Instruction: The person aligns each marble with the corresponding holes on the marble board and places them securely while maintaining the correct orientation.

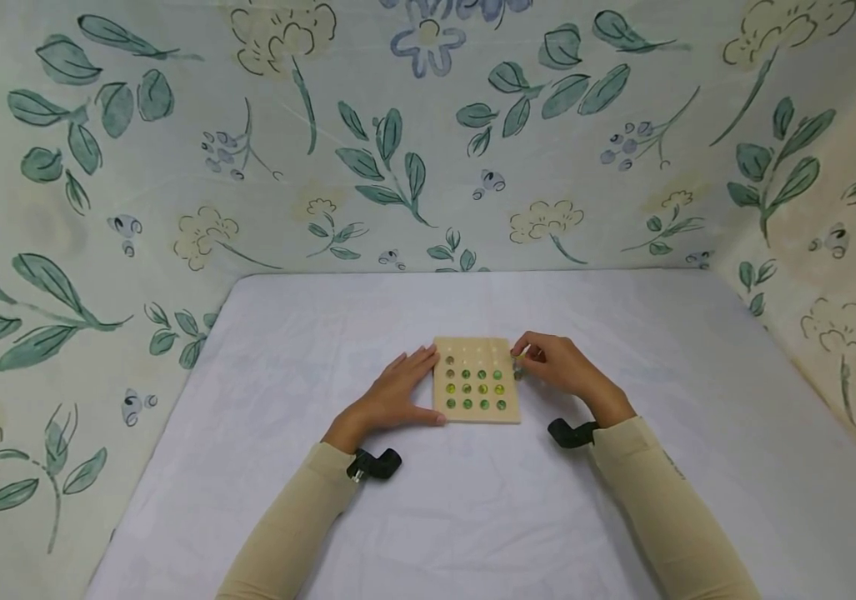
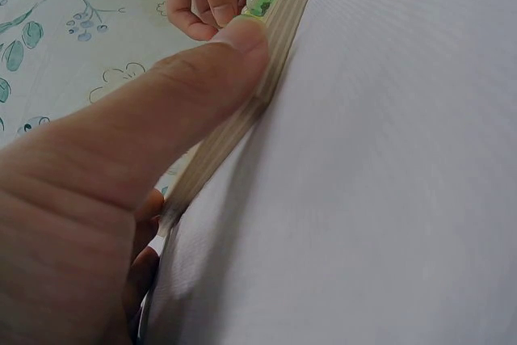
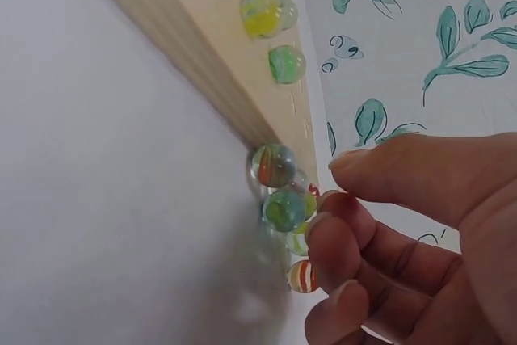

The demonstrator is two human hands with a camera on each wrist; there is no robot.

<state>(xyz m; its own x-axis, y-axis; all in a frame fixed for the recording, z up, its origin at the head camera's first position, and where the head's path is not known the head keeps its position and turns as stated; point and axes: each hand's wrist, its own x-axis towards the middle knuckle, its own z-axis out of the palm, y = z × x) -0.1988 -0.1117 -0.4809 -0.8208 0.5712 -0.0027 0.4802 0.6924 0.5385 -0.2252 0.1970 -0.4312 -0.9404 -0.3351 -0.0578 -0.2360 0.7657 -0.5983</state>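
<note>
A square wooden board (image 1: 478,415) lies on the white cloth, with several green and yellow glass marbles (image 1: 483,389) in its pits. The far rows show bare pits apart from one marble at the left. My left hand (image 1: 392,395) rests along the board's left side, fingers straight toward the far corner and thumb (image 2: 244,36) against the near corner. Beside the right edge, loose marbles (image 3: 283,211) sit on the cloth, some with orange or red swirls. My right hand (image 1: 557,363) is right at these, thumb and index fingertips slightly apart, other fingers loosely bent.
White cloth (image 1: 458,517) covers the table around the board. Flower-print fabric (image 1: 428,150) hangs behind the table and along its sides. Each wrist carries a small black camera mount (image 1: 572,433) near the beige sleeves (image 1: 668,500).
</note>
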